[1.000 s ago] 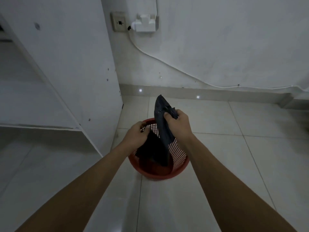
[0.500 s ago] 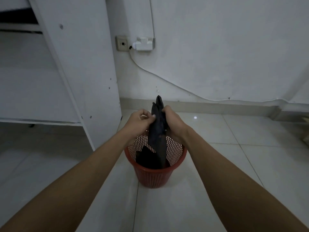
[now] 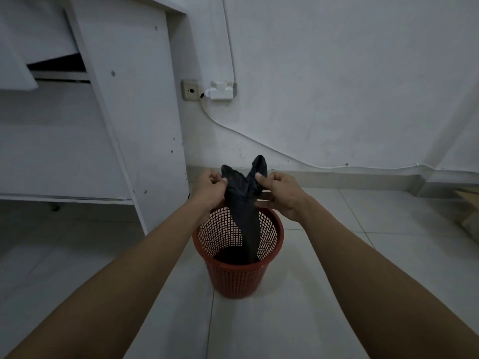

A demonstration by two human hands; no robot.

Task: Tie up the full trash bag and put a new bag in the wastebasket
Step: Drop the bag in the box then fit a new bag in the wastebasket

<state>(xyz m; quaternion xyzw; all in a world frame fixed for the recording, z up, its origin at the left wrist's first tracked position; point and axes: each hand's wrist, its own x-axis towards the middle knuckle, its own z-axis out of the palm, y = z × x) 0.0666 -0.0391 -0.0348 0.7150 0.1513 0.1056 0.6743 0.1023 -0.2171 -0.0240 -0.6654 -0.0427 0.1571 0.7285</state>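
One white cabinet (image 3: pixel 108 120) fills the far left, w/ a red mesh wastebasket (image 3: pixel 239 278) on the tile floor (image 3: pixel 324 294) to its right, near centre. Black trash bag (image 3: pixel 243 206) rises out of the basket, bottom still inside, top split into 2 ears. Left hand (image 3: pixel 210 190) pinches the left ear, right hand (image 3: pixel 280 194) pinches the right, fingers closed on plastic.

The black trash bag (image 3: pixel 242 216) hides the wastebasket (image 3: pixel 238 275) floor, and its own lower end is lost in shadow there. Both forearms run off the bottom edge at 7 and 5 o'clock. A tan object (image 3: pixel 470 211) at 3 o'clock is cut by the frame, unidentifiable.
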